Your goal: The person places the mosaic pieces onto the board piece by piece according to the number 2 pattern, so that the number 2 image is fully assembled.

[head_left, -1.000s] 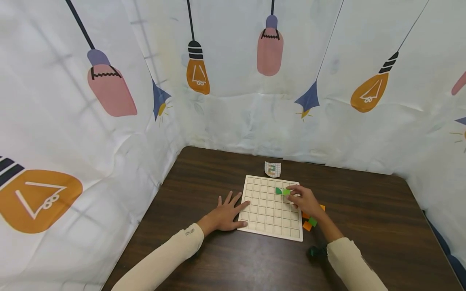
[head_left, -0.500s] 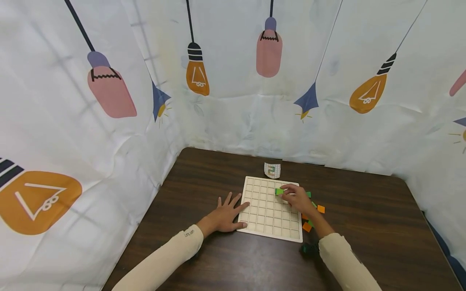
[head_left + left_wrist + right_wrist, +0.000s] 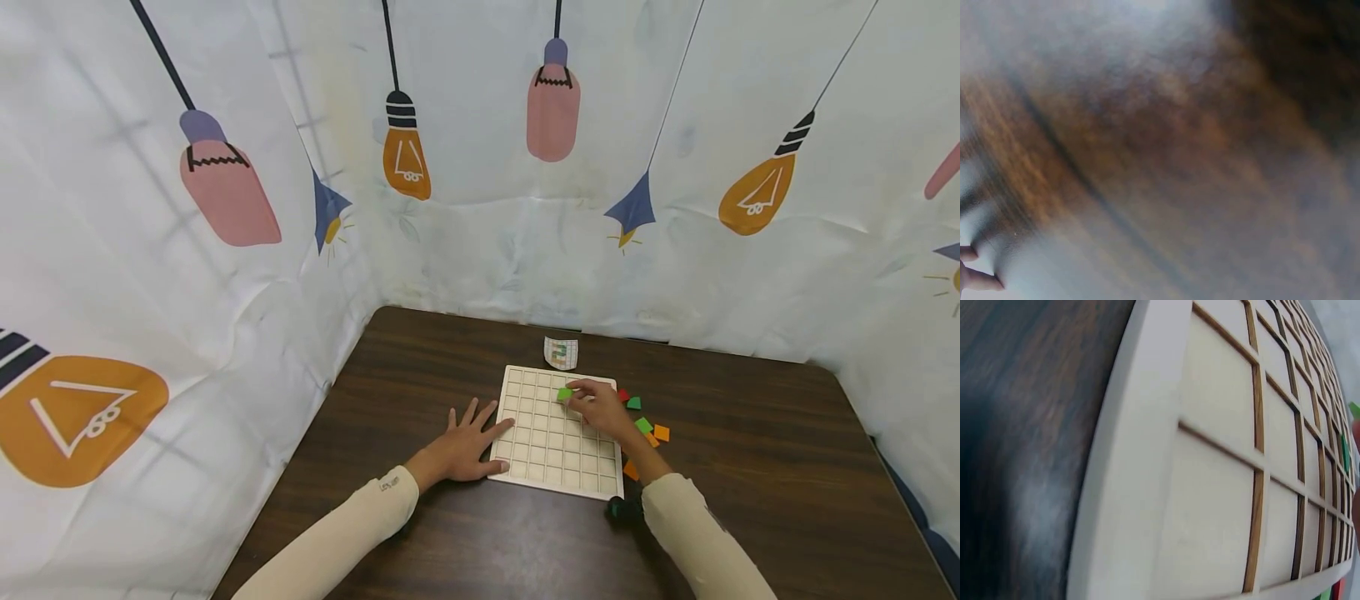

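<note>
A pale gridded wooden board [image 3: 540,433] lies on the dark table. My left hand [image 3: 463,446] rests with fingers spread, its thumb and index fingertip on the board's left edge. Over the upper part of the grid, my right hand [image 3: 602,410] pinches a light green square tile [image 3: 564,394] between thumb and fingers. In the right wrist view, a darker green tile [image 3: 1344,453] sits in a cell close to the held one; in the head view the right hand covers it. The left wrist view is mostly blurred tabletop, with fingertips [image 3: 984,281] at the lower left corner.
Right of the board lie loose tiles: a red one [image 3: 622,395], a dark green one [image 3: 634,403], a light green one [image 3: 643,426] and several orange ones [image 3: 662,433]. A small curled paper card [image 3: 561,352] with a printed grid pattern stands behind the board.
My right hand has moved left across the board with the light green tile, past the dark green tile's place. The loose tiles at right are more uncovered. The left hand stays put.
</note>
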A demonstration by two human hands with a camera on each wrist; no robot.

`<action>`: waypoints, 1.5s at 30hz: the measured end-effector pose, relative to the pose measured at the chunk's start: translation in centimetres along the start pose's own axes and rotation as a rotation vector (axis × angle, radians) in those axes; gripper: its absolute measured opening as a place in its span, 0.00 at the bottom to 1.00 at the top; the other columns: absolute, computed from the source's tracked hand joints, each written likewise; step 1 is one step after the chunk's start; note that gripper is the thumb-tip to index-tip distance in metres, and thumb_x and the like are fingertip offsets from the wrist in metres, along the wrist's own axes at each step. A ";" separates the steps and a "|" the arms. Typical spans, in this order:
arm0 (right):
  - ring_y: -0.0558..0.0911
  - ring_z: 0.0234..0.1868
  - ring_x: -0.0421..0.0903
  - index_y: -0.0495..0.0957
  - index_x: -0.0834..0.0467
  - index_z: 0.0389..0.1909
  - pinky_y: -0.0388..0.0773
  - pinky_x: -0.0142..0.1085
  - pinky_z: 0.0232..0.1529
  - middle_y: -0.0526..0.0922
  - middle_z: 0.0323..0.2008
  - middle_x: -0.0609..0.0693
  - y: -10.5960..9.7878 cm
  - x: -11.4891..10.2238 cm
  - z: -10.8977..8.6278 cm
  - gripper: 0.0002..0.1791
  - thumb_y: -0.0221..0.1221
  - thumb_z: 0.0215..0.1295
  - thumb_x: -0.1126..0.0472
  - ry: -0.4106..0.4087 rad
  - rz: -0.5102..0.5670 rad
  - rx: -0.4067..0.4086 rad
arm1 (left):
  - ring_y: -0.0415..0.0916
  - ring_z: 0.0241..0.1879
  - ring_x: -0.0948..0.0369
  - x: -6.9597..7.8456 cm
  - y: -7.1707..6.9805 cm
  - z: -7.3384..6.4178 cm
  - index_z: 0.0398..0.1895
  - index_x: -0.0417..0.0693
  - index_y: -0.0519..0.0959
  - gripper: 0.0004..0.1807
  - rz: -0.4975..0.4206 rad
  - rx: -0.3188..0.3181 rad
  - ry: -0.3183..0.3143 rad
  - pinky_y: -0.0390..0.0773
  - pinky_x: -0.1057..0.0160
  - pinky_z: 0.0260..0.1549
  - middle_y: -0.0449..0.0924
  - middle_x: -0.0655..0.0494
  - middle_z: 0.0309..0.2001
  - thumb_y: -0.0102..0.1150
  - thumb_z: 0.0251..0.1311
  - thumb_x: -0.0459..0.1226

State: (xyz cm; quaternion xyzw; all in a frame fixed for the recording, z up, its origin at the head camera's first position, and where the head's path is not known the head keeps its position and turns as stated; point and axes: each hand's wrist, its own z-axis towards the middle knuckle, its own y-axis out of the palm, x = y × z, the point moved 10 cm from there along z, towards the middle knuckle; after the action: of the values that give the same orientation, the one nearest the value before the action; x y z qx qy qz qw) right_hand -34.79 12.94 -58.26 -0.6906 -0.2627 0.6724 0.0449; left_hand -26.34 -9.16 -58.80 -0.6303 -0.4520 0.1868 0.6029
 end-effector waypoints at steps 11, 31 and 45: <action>0.70 0.19 0.41 0.82 0.61 0.54 0.69 0.34 0.23 0.85 0.37 0.53 0.6 -0.9 0.5 0.16 0.65 0.67 0.62 -0.009 -0.204 0.065 | 0.37 0.78 0.34 0.1 0.0 0.0 0.82 0.66 0.49 0.42 0.000 0.002 0.006 0.49 0.21 0.64 0.41 0.44 0.81 0.44 0.69 0.67; 0.74 0.32 0.44 0.84 0.61 0.52 0.67 0.35 0.30 0.84 0.39 0.53 0.4 -1.5 1.0 0.15 0.67 0.65 0.62 -0.066 -0.315 0.089 | 0.37 0.78 0.34 0.1 0.0 0.0 0.81 0.67 0.50 0.42 -0.005 0.020 0.013 0.49 0.21 0.63 0.42 0.44 0.81 0.43 0.69 0.67; 0.79 0.41 0.49 0.86 0.59 0.49 0.73 0.41 0.40 0.81 0.37 0.52 0.4 -1.9 1.0 0.13 0.67 0.65 0.61 -0.030 -0.347 0.089 | 0.37 0.78 0.34 0.1 -0.1 -0.1 0.81 0.66 0.51 0.42 -0.011 0.017 0.009 0.48 0.22 0.64 0.42 0.44 0.81 0.44 0.69 0.67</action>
State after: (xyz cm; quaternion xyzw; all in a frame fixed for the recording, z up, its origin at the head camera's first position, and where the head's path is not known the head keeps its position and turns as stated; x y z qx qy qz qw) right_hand -35.53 11.45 -56.78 -0.6220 -0.3486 0.6758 0.1866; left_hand -26.26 -9.17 -58.68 -0.6233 -0.4511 0.1842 0.6115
